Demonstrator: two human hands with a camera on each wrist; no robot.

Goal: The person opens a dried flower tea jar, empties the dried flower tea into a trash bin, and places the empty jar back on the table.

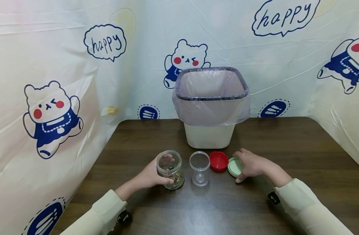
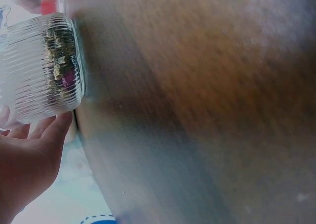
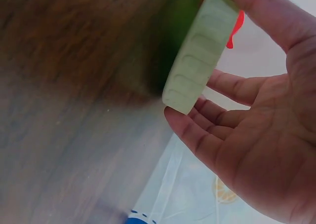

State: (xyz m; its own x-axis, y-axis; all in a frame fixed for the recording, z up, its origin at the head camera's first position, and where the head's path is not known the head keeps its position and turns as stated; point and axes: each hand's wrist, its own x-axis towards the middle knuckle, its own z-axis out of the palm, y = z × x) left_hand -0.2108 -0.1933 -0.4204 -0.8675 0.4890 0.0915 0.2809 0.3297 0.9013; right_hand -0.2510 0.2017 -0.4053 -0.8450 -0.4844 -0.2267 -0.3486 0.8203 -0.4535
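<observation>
My left hand (image 1: 151,173) is wrapped around the side of an open ribbed glass jar (image 1: 169,163). Dried, crumbly bits, greenish yellow with a spot of purple, fill the bottom of the jar; the left wrist view shows these dried bits (image 2: 60,61) through the glass. At the right, my right hand (image 1: 251,164) holds a pale green lid (image 1: 234,167) by its rim, thumb on one side and fingers on the other. Close up in the right wrist view, the lid's notched side (image 3: 195,61) shows. Between the hands stand an empty clear container (image 1: 200,168) and a red lid (image 1: 218,161).
A white bin (image 1: 209,135) lined with a translucent purple bag stands behind the lids, near the back of the dark wooden table (image 1: 197,212). A printed curtain (image 1: 150,58) with bears hangs behind and at both sides.
</observation>
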